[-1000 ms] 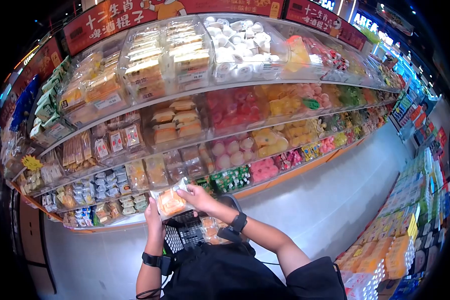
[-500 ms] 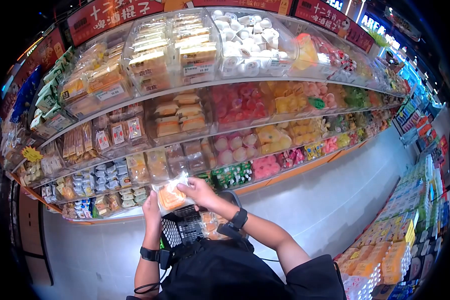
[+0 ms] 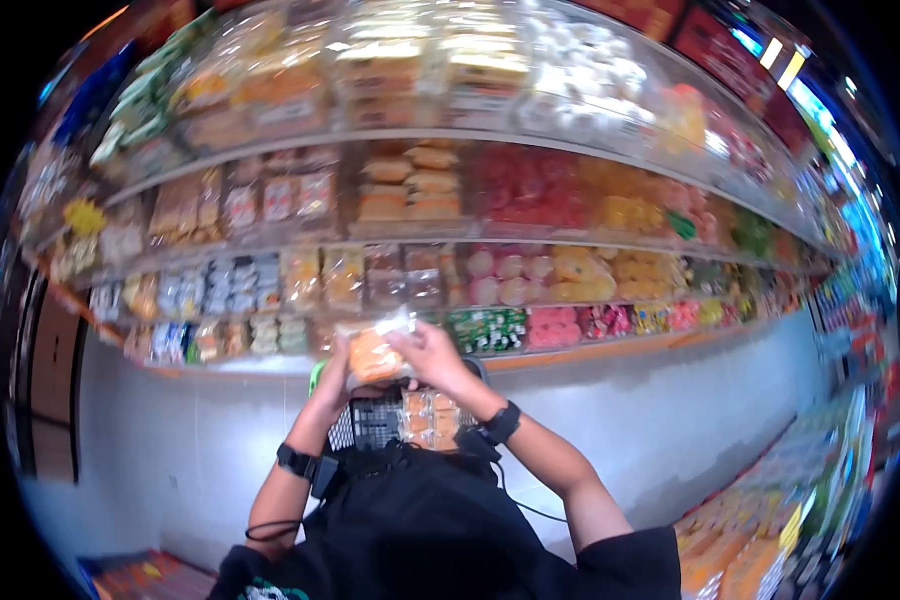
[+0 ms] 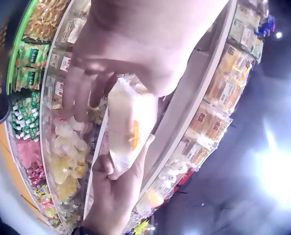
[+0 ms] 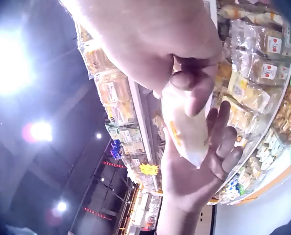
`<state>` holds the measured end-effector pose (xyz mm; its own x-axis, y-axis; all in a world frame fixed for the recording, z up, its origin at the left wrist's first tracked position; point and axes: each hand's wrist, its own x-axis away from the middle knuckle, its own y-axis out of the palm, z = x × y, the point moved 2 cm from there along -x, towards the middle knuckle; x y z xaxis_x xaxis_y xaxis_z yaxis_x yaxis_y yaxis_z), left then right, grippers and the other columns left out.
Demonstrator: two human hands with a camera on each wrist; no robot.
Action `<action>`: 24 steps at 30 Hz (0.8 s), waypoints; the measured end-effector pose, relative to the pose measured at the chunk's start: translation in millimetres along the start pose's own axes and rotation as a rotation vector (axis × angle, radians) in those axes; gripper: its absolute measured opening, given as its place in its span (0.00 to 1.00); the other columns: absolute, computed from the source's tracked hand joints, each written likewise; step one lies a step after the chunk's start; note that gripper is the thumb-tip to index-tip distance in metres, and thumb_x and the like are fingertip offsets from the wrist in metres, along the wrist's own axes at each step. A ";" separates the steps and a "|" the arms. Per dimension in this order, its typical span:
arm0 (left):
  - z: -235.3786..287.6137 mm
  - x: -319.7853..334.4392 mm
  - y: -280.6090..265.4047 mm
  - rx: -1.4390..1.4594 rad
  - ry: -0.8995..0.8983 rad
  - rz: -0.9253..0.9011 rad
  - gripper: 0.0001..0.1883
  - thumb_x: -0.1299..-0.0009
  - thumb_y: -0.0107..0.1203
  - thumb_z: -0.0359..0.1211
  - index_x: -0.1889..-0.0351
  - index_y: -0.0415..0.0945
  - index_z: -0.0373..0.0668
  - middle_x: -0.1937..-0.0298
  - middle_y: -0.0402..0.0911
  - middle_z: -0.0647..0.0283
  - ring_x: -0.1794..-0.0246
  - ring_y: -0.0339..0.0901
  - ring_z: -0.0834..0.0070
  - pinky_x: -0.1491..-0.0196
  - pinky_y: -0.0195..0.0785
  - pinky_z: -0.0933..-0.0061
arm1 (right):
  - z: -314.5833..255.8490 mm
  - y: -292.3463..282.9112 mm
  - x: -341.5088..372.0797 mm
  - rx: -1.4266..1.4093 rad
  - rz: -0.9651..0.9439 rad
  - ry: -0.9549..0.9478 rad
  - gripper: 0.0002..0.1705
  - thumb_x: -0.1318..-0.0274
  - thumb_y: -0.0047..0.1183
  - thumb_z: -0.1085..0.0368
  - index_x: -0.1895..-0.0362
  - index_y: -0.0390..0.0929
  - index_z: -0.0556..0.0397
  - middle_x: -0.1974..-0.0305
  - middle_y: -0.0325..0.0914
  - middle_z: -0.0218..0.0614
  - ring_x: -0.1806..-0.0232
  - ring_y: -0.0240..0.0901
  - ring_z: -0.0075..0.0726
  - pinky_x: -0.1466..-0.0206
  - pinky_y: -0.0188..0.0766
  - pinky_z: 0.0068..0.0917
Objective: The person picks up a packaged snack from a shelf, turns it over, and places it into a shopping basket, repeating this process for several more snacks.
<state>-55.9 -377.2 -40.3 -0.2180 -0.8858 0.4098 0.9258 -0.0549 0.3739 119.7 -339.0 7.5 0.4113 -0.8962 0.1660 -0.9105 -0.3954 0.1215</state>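
Observation:
A clear-and-white wrapped packet of bread point(image 3: 375, 358), golden inside, is held in front of the body, over the basket. My left hand point(image 3: 332, 378) holds its left side; in the right wrist view that hand's fingers point(image 5: 226, 144) lie loosely bent beside the packet. My right hand point(image 3: 438, 362) pinches the other end, thumb on top. Seen edge-on in the left wrist view, the wrapper point(image 4: 128, 129) stands between both hands. Below hangs a black shopping basket point(image 3: 342, 432) with several similar golden packets point(image 3: 430, 418) inside.
Tiered shelves curve across the front, with bins of packaged cakes point(image 3: 410, 190), pink jelly-like sweets point(image 3: 530, 190) and white cups point(image 3: 585, 75). Green packets point(image 3: 485, 330) sit on the lowest tier. A display of boxed goods point(image 3: 740, 545) stands at right; pale floor point(image 3: 610, 400) lies between.
The head view has swung, so the shelves sit further right and are blurred. Both hands still hold the bread packet, now slightly higher and further right in view. More of the basket's packets shows.

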 end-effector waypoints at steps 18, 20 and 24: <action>-10.5 31.5 -27.3 0.054 0.088 0.201 0.26 0.27 0.38 0.51 0.47 0.65 0.37 0.62 0.80 0.56 0.76 0.80 0.72 0.75 0.75 0.80 | -310.6 -19.4 137.2 1.097 0.361 -1.446 0.19 0.50 0.55 0.70 0.51 0.72 0.56 0.55 0.73 0.37 0.62 0.72 0.28 0.59 0.71 0.25; -15.5 31.6 -26.4 0.099 0.076 0.235 0.25 0.27 0.39 0.50 0.47 0.64 0.36 0.61 0.79 0.56 0.74 0.80 0.72 0.74 0.76 0.79 | -311.4 -20.5 139.0 1.151 0.380 -1.422 0.19 0.50 0.54 0.70 0.51 0.72 0.56 0.55 0.73 0.37 0.62 0.72 0.28 0.59 0.71 0.25; -17.7 38.4 -32.2 0.131 0.112 0.252 0.24 0.26 0.39 0.48 0.45 0.64 0.38 0.60 0.79 0.57 0.71 0.80 0.72 0.74 0.76 0.79 | -309.1 -38.5 138.6 1.197 0.476 -1.369 0.18 0.49 0.53 0.69 0.51 0.71 0.56 0.56 0.73 0.37 0.62 0.72 0.29 0.59 0.71 0.26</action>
<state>-88.6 -417.6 -51.3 0.0554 -0.9095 0.4120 0.8972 0.2265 0.3792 225.2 -385.8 328.4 0.3840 -0.2393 -0.8918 -0.7168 0.5316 -0.4513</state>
